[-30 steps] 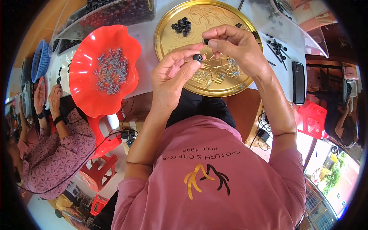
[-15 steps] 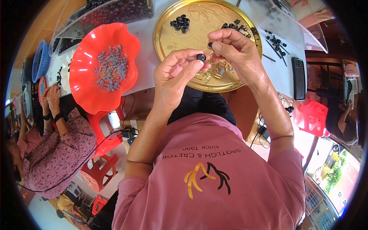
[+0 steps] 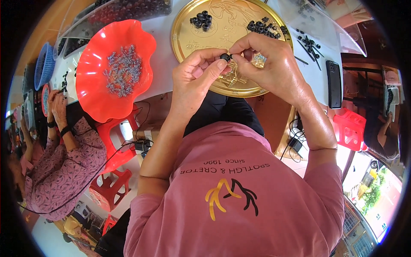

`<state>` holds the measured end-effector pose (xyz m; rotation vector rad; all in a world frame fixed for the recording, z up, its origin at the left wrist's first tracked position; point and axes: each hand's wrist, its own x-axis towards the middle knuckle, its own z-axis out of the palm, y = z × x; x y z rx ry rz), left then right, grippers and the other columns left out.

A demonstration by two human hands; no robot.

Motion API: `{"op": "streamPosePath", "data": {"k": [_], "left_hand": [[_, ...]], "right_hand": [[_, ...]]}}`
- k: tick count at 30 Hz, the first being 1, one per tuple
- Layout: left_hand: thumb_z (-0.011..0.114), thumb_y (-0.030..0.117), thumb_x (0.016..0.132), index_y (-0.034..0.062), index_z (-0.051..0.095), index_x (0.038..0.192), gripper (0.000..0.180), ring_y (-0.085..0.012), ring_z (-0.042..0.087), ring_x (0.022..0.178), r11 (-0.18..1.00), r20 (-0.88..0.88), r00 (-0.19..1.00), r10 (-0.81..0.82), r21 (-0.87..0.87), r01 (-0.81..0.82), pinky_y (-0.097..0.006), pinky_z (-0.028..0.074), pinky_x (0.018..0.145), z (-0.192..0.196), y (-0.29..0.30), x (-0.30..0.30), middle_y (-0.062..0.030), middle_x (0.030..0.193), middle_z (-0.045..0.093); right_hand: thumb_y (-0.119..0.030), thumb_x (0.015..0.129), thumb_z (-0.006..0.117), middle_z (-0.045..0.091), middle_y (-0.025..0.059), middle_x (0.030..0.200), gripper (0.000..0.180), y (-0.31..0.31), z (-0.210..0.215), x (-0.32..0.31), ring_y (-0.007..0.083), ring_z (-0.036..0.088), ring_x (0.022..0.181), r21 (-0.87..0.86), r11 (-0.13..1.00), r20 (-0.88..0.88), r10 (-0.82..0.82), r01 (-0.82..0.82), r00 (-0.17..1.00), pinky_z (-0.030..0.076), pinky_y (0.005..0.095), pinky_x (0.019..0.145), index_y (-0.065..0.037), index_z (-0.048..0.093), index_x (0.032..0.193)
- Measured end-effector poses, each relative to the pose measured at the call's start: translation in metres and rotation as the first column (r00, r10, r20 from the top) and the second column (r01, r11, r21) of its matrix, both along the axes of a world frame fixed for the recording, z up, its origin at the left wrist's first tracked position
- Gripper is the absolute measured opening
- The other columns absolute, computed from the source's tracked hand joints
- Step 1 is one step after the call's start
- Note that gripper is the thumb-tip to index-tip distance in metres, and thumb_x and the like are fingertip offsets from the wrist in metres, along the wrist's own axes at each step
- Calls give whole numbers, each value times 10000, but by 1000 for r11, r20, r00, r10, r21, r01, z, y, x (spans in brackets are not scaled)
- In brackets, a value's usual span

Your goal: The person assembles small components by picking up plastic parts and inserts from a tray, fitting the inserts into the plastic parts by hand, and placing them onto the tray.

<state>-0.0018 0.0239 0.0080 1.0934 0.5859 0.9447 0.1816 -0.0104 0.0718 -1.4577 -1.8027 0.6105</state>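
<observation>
Left hand (image 3: 192, 77) pinches round black part (image 3: 224, 56), over gold tray (image 3: 180, 36), seven o'clock of centre. Right hand (image 3: 274, 64) pinches smaller black piece (image 3: 230, 56), three o'clock. Skewed pressure could spring either loose.

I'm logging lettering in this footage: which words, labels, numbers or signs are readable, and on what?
Shirt: two lines of dark lettering, upside down, wording not copied here; yellow-and-black branching emblem.
Tray: raised marks, too small to read.
Brown surface below it: dark mark, too small to read.
I can read nothing else.
</observation>
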Motion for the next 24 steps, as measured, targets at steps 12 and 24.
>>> {"op": "streamPosePath", "data": {"k": [12, 24], "left_hand": [[641, 30, 937, -74, 623, 1128, 219, -111, 648, 910, 999, -51, 998, -22, 25, 24, -240, 538, 816, -5, 3, 1, -97, 1006, 683], [687, -8, 863, -18, 676, 1051, 189, -120, 653, 828, 958, -202, 976, 82, 285, -22, -250, 529, 752, -12, 7, 7, -72, 894, 660]], "right_hand": [[-42, 777, 655, 643, 157, 766, 92, 3, -1, -1, 330, 682, 727, 64, 996, 140, 60, -69, 988, 534, 398, 618, -5, 616, 852], [-78, 806, 665, 657, 141, 787, 119, 4, 2, -1, 291, 666, 740, 24, 999, 184, 43, -48, 982, 523, 378, 658, 10, 625, 876]]}}
